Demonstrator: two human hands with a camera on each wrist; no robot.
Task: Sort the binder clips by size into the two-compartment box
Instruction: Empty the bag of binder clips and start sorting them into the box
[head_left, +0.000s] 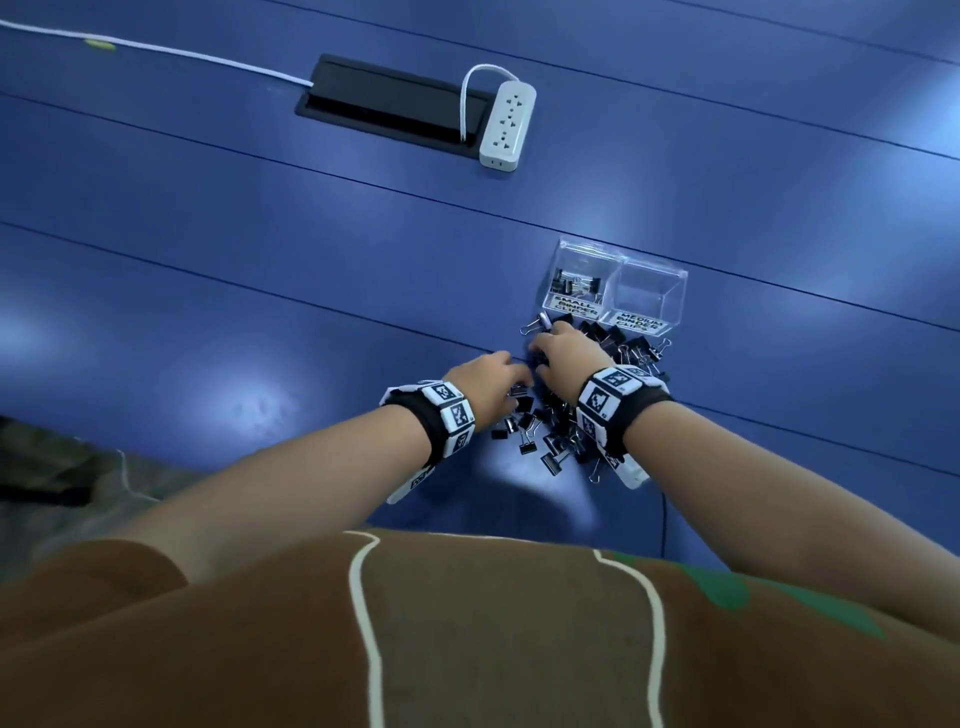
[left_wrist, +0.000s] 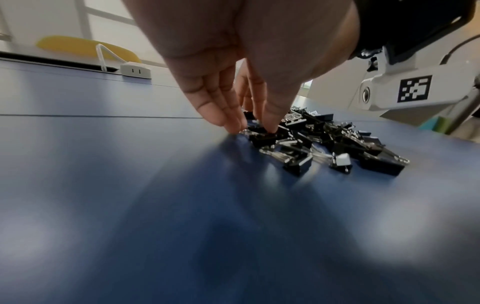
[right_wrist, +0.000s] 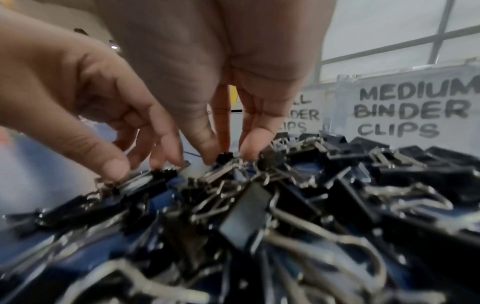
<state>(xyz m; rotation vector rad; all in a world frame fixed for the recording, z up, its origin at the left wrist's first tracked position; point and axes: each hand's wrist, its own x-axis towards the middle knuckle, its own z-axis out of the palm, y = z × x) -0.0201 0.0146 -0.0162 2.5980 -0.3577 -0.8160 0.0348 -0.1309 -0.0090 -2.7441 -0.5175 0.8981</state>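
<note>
A heap of black binder clips (head_left: 571, 410) in two sizes lies on the blue table just in front of a clear two-compartment box (head_left: 623, 258). The compartment labelled SMALL holds a few small clips (head_left: 574, 285). The one labelled MEDIUM (right_wrist: 405, 111) looks bare inside. My left hand (left_wrist: 250, 128) reaches down at the heap's left edge, thumb and fingertips pinching a small clip (left_wrist: 261, 132). My right hand (right_wrist: 228, 156) is over the middle of the heap, close to the box, its tips pinching another small clip (right_wrist: 224, 157). Both hands nearly touch each other.
A white power strip (head_left: 506, 124) and a black cable hatch (head_left: 384, 98) sit far back on the table, with a white cable (head_left: 156, 49) running left. The table's near edge (head_left: 130, 457) is at lower left. A yellow chair back (left_wrist: 85, 47) stands beyond the table.
</note>
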